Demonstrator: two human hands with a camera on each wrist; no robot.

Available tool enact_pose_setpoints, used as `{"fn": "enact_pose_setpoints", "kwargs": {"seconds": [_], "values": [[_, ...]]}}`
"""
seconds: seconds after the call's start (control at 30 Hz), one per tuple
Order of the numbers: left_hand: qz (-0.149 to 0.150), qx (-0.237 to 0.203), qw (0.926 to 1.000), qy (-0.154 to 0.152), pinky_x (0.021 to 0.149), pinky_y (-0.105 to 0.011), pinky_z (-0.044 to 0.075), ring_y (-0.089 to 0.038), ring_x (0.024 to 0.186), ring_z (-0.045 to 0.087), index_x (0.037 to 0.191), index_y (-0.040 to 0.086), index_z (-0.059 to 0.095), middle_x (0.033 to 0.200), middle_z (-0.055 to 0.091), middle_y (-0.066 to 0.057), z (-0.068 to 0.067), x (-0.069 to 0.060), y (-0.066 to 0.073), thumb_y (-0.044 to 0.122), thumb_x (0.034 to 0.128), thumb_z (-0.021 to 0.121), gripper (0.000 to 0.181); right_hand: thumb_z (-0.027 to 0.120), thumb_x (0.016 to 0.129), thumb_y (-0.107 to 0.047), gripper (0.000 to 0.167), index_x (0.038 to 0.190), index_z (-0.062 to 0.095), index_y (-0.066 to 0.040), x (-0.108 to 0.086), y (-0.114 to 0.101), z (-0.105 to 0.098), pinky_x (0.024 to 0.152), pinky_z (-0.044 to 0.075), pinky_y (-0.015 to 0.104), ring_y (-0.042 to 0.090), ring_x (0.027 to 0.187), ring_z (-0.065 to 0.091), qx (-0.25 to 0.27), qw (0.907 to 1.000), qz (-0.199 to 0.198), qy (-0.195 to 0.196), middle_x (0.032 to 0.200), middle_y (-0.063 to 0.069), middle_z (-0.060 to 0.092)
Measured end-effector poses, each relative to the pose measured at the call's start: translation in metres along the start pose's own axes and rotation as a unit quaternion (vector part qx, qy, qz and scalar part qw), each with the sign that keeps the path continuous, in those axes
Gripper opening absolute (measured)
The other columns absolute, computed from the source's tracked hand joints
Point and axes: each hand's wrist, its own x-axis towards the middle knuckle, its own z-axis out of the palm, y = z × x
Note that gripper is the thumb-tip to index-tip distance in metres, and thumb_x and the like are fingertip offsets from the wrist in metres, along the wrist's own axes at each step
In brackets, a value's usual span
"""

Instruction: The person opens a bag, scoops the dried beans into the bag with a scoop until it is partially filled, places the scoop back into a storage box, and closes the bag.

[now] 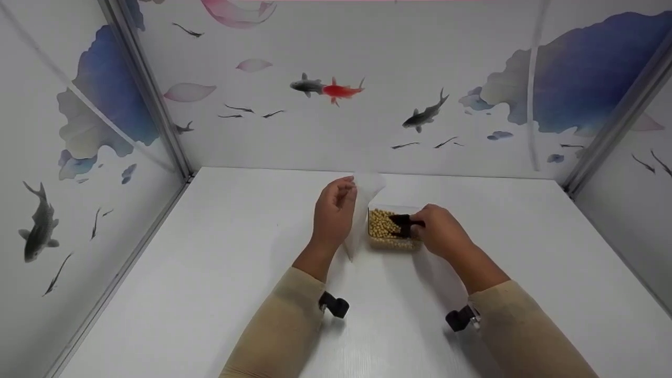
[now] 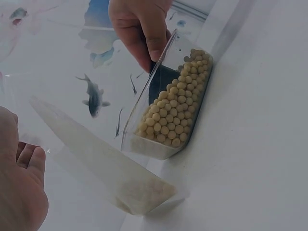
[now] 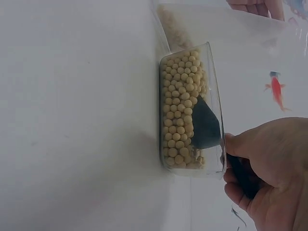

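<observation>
Clear rectangular plastic-looking container (image 1: 395, 243) of small round pale-yellow beads (image 1: 380, 222) sits on the white desk (image 1: 178, 294), within reach of both hands. My right hand (image 1: 442, 231) comes over the container's right end, fingers wrapped round the handle of a black flat-bladed scoop (image 1: 402, 224); a grip from that end probably lets the blade lie low among the beads without my knuckles striking the rim. Load on the blade: cannot tell. Just left of the container stands a tall translucent film bag (image 1: 359, 226), some beads showing in its bottom. My left hand (image 1: 334, 212), to the left of the container and above its rim, has curled fingertips that appear to pinch the bag's upper edge, presumably because limp film would fold over unsupported. Keeping bag and container side by side seems chosen for a short carry. Whether their walls touch: unclear.
</observation>
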Motion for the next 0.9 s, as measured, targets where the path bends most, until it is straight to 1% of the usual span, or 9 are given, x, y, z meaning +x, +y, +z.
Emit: {"fn": "enact_pose_setpoints", "kwargs": {"seconds": [0.23,0.4,0.53,0.63,0.9], "values": [[0.005,0.007,1.0000,0.005,0.112,-0.033,0.055,-0.015,0.129,0.065,0.122,0.014,0.065,0.146,0.064,0.001,0.001,0.000,-0.002,0.029,0.1130,0.056,0.020,0.063,0.108,-0.010,0.034,0.139,0.069,0.001,0.002,0.002,0.004,0.108,0.055,0.057,0.042,0.129,0.064,-0.002,0.9999,-0.011,0.011,0.133,0.023,0.068],[0.005,0.008,0.9999,0.006,0.111,-0.034,0.056,-0.015,0.128,0.065,0.122,0.014,0.065,0.146,0.064,0.001,0.001,-0.001,-0.002,0.029,0.1129,0.057,0.019,0.063,0.108,-0.012,0.034,0.139,0.069,0.000,0.003,0.001,0.009,0.108,0.055,0.057,0.041,0.129,0.064,0.000,0.9998,-0.013,0.012,0.133,0.022,0.068],[0.001,0.012,0.9999,0.009,0.111,-0.034,0.056,-0.015,0.128,0.065,0.122,0.015,0.065,0.146,0.065,0.001,0.002,-0.001,-0.003,0.028,0.1129,0.056,0.018,0.063,0.108,-0.013,0.034,0.139,0.069,-0.001,0.005,0.001,0.015,0.109,0.055,0.057,0.040,0.129,0.065,0.012,0.9998,-0.008,0.015,0.132,0.021,0.069],[-0.002,0.016,0.9998,0.010,0.111,-0.033,0.056,-0.014,0.128,0.065,0.122,0.016,0.065,0.146,0.065,0.002,0.002,-0.001,-0.002,0.028,0.1127,0.057,0.018,0.063,0.109,-0.014,0.034,0.139,0.069,-0.001,0.005,0.002,0.018,0.110,0.055,0.056,0.039,0.129,0.065,0.028,0.9993,-0.005,0.024,0.132,0.020,0.069],[0.006,0.015,0.9999,0.006,0.113,-0.034,0.055,-0.017,0.129,0.066,0.122,0.014,0.065,0.146,0.064,0.000,0.001,0.000,-0.002,0.028,0.1129,0.056,0.019,0.062,0.110,-0.015,0.035,0.141,0.067,-0.002,0.003,0.008,0.023,0.115,0.051,0.057,0.040,0.136,0.059,0.064,0.9967,-0.003,0.050,0.140,0.020,0.064]]}}
